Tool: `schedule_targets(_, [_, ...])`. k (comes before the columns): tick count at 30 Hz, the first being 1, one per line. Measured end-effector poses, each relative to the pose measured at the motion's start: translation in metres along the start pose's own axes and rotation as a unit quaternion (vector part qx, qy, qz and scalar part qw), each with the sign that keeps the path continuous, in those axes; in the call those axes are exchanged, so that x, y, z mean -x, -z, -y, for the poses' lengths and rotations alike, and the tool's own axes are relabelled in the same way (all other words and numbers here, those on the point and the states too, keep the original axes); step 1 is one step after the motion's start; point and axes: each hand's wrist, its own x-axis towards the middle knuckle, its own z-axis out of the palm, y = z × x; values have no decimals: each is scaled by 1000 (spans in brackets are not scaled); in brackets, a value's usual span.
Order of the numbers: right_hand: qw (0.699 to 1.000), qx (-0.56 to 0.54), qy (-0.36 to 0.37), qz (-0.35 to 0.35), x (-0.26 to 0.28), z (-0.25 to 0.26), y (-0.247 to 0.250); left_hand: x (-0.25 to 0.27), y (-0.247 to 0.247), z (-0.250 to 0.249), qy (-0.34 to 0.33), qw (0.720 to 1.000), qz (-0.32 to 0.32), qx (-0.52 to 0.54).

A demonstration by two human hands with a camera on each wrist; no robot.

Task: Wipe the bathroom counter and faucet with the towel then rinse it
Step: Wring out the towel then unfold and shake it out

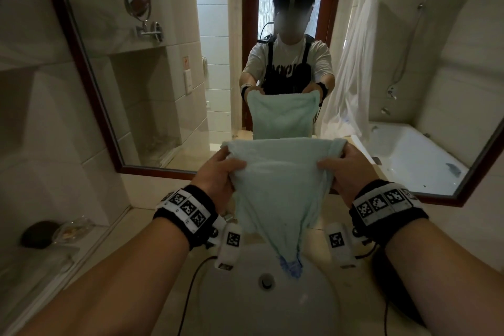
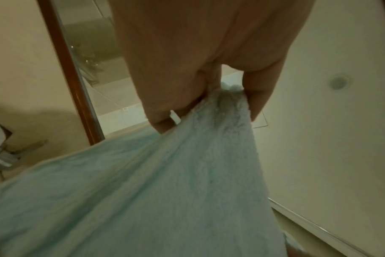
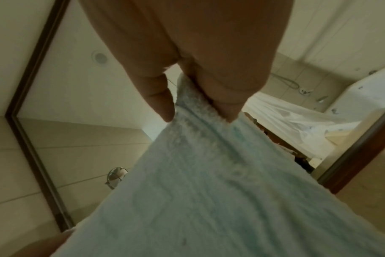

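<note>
Left hand [image 1: 215, 172] and right hand [image 1: 351, 169] each pinch a top corner of the towel [image 1: 275, 194], spread above the sink [image 1: 270, 305]; likely readying it, next lower to wipe the counter [image 1: 351, 229].

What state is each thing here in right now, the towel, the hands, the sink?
towel: held up, spread, hanging to a point above the sink
left hand: grips a top corner
right hand: grips the other corner
sink: no water seen running
</note>
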Motion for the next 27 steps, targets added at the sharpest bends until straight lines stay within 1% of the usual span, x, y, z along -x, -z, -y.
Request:
schedule_targets(3, [998,50,26,-2,2,-1,-1,-2,0,-1,-6,1000,-15,7])
schedule_targets(6, [994,101,37,12,1,-4,4,1,-3,-5,-16,1000,-10,-9])
schedule_targets(10, [974,216,58,42,1,0,17,0,5,-17,-34,997,-9,-70])
schedule_targets(12, [967,242,60,54,0,3,23,0,10,-23,-43,991,-19,-122])
schedule_targets(14, [968,243,55,35,0,5,24,-1,13,-27,-53,977,-35,-203])
schedule_targets(16, [972,233,42,-7,2,7,21,-1,16,-27,-50,958,-45,-278])
schedule_targets(17, [976,216,34,-24,2,8,20,-2,18,-27,-42,953,-47,-298])
schedule_targets(18, [982,185,19,-41,0,10,18,-2,17,-28,-40,953,-45,-296])
schedule_targets(19, [989,141,4,-51,1,13,19,-1,15,-31,-39,960,-46,-273])
schedule_targets(20, [994,94,-7,-59,0,16,19,-2,14,-34,-37,975,-38,-217])
schedule_targets(21, [997,51,-6,-60,-2,20,20,0,11,-37,-30,989,-17,-142])
schedule_targets(22, [999,22,-6,-45,-3,23,20,4,8,-39,-11,997,11,-69])
schedule_targets(23, [1000,-5,-29,-10,-1,24,17,6,8,-36,18,999,34,-16])
schedule_targets(24, [996,-33,-69,42,0,18,14,9,10,-28,55,998,44,1])
schedule_targets(25, [987,-70,-120,80,3,8,10,12,11,-17,101,994,41,-7])
schedule_targets(26, [979,-72,-157,104,7,-2,6,15,11,-3,149,987,44,-26])
schedule_targets(27, [977,-53,-170,117,7,-12,2,19,10,10,181,980,60,-48])
